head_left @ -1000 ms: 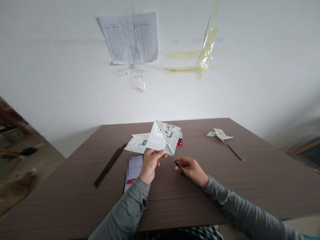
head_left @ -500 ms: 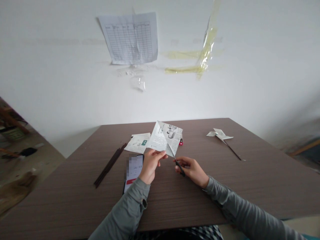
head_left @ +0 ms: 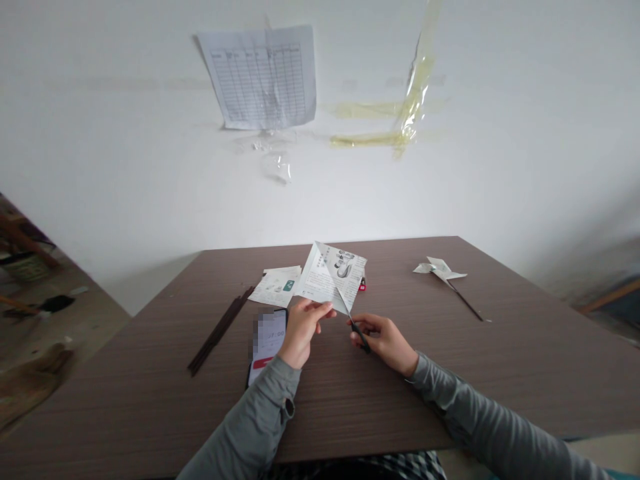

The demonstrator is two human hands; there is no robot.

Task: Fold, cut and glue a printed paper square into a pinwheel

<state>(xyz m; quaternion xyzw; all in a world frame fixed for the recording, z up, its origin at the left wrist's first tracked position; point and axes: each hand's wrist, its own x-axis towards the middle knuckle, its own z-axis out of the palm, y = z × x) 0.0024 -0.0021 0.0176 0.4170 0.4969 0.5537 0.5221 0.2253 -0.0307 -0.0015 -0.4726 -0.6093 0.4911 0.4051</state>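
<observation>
Item one: our printed paper sheet [head_left: 330, 277], swung slightly clockwise since the earlier views, its far right corner now sitting further right and lower. Item two: the small red box [head_left: 363, 285] behind that sheet, of which we now see only a sliver, where more showed before. Item three: the phone [head_left: 267, 340] left of the sheet, its blurred clock digits reading differently.

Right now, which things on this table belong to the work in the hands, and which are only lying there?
In use: left hand pinching folded printed paper; right hand holding scissors.

Lying about: paper pinwheel on a stick, dark sticks, smartphone, printed sheet, small red box.
</observation>
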